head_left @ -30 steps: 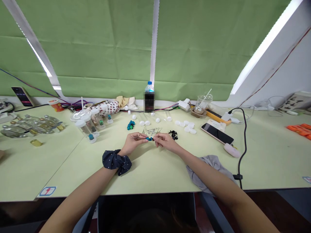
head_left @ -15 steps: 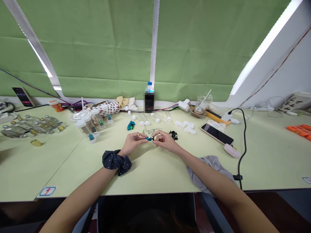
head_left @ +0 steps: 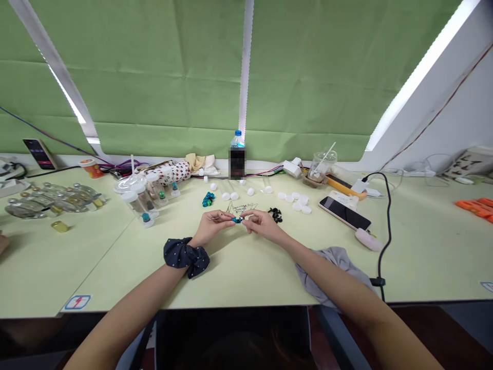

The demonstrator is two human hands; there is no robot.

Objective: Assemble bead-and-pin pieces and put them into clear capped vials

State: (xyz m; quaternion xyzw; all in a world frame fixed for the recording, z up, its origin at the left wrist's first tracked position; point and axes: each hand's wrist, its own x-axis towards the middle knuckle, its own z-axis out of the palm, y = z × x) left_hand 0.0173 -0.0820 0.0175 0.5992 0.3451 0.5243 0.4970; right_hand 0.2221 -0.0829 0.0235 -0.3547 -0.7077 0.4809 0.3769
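Low over the pale green table (head_left: 92, 267), my hands meet at the middle. My left hand (head_left: 211, 226) pinches a thin metal pin (head_left: 220, 218), and a small blue bead (head_left: 236, 220) sits at the pin's far end. My right hand (head_left: 262, 226) has its fingertips at the bead, partly hiding it. Just beyond the hands lies a loose pile of metal pins (head_left: 241, 208). A heap of black beads (head_left: 275, 216) is near my right hand, and teal and green beads (head_left: 208, 200) are beyond my left hand.
White bottle caps (head_left: 296, 203) and clear tubes (head_left: 231, 187) lie further back. Capped vials (head_left: 134, 201) stand at left, a phone (head_left: 344, 213) lies at right, and a grey cloth (head_left: 331, 270) lies under my right forearm. A black cable (head_left: 387, 231) runs along the right.
My hands stay together on the pin and bead with only slight finger movement. The whole view has turned a little, shifting the items at the table's left side.
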